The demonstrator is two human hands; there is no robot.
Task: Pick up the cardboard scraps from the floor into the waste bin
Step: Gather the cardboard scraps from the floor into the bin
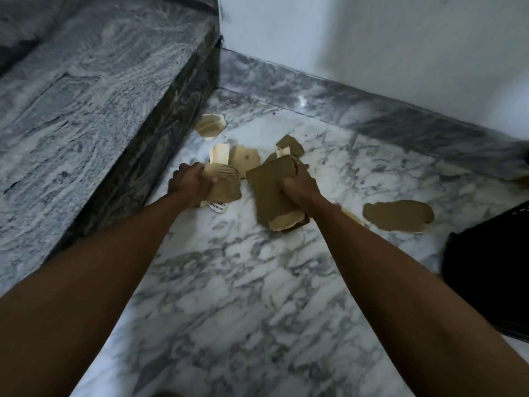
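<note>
Torn brown cardboard scraps lie on the white marble floor (257, 282). My left hand (190, 183) is shut on a bunch of ribbed scraps (224, 186), with a white label piece showing beneath. My right hand (300, 187) is shut on a stack of flat brown pieces (272, 193). More loose scraps (246, 157) lie just beyond both hands. One scrap (210, 126) sits near the step's base, and a wide oval scrap (398, 216) lies to the right. The black waste bin (489, 270) stands at the right edge, partly cut off.
A grey marble step (86, 110) rises along the left, its dark riser beside my left hand. A white wall (372, 38) with a grey marble skirting (343, 101) closes the far side.
</note>
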